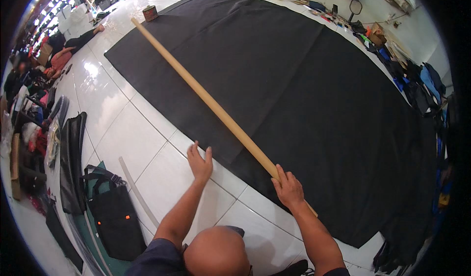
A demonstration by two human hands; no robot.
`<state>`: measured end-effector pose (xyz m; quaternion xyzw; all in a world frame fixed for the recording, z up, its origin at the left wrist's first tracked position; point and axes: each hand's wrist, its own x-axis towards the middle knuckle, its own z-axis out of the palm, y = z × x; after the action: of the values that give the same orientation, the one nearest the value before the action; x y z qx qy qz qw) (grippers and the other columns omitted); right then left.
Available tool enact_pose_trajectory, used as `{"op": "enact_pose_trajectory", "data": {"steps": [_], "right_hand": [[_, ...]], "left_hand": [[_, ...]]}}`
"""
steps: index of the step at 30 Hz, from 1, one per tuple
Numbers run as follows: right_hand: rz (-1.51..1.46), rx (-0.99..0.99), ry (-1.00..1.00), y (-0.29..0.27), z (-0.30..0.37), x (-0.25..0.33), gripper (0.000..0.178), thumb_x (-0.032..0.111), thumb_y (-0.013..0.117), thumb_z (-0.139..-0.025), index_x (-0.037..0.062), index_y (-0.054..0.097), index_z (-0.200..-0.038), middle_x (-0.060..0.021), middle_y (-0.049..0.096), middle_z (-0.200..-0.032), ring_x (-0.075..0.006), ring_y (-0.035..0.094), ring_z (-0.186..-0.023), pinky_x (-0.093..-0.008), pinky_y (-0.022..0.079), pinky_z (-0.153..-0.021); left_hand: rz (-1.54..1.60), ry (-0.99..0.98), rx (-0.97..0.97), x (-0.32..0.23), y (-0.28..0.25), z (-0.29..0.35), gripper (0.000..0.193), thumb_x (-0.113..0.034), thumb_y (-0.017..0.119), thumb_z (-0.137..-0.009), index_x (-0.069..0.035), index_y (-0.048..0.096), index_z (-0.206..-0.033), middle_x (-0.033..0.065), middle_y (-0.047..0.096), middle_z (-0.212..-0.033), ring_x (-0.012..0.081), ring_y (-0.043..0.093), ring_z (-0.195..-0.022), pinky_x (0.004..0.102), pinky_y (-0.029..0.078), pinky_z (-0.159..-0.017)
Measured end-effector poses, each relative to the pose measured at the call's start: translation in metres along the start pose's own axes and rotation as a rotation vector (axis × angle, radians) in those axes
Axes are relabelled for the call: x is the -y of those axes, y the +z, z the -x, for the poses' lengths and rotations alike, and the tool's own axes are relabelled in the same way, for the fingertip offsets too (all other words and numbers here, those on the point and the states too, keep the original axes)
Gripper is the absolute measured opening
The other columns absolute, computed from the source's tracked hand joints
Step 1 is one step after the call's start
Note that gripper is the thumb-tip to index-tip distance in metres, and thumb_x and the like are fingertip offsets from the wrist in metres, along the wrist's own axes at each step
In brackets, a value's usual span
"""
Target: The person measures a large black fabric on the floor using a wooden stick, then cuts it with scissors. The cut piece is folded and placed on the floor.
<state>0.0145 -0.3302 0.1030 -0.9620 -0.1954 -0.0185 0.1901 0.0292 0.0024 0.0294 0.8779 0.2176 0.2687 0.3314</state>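
Tan pole [220,113] on black sheet [324,104], partly hidden beneath the right hand [289,190].

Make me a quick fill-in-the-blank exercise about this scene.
The long, tan, round tube lies on a large flat sheet coloured ____.
The hand on the tube is the person's ____ one.
In the picture, the black rectangular bag with orange tabs lies to the sheet's ____.
Missing words: black; right; left.

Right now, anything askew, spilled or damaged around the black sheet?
One oddity: the black sheet looks notched and uneven at its near right corner, unlike its straighter left edge. Can't tell whether that's a cut or damage. Faint creases also cross it. No spill visible on it.
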Motion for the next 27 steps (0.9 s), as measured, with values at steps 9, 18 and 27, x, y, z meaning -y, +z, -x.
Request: {"op": "enact_pose_trajectory", "data": {"steps": [9,18,27], "right_hand": [[0.237,0.024,-0.01,0.021,-0.026,-0.083,0.049,0.037,0.065,-0.093,0.0286,0.056,-0.14,-0.0109,0.056,-0.1,-0.0318,0.057,-0.089,-0.0471,0.05,-0.077],[0.277,-0.04,0.416,-0.011,-0.195,-0.233,0.051,0.035,0.047,-0.104,0.03,0.035,-0.154,-0.0244,0.054,-0.126,-0.0431,0.057,-0.114,-0.0514,0.049,-0.094],[0.118,-0.101,0.374,-0.027,-0.241,-0.163,0.051,0.035,0.047,-0.104,0.019,0.039,-0.152,-0.0245,0.058,-0.112,-0.0414,0.062,-0.098,-0.0505,0.051,-0.084]], "left_hand": [[-0.393,0.119,0.238,0.049,0.024,-0.043,0.074,-0.046,0.062,-0.093,-0.003,0.041,-0.149,0.0291,0.026,-0.157,0.0474,0.023,-0.146,0.0525,0.018,-0.12],[-0.395,0.057,0.266,0.024,0.017,-0.042,0.073,-0.044,0.063,-0.091,-0.006,0.041,-0.149,0.0257,0.027,-0.158,0.0453,0.021,-0.148,0.052,0.016,-0.121],[-0.396,0.068,0.272,0.031,0.012,-0.045,0.072,-0.041,0.065,-0.091,-0.004,0.04,-0.148,0.0265,0.025,-0.159,0.0453,0.019,-0.148,0.0536,0.015,-0.121]]}}
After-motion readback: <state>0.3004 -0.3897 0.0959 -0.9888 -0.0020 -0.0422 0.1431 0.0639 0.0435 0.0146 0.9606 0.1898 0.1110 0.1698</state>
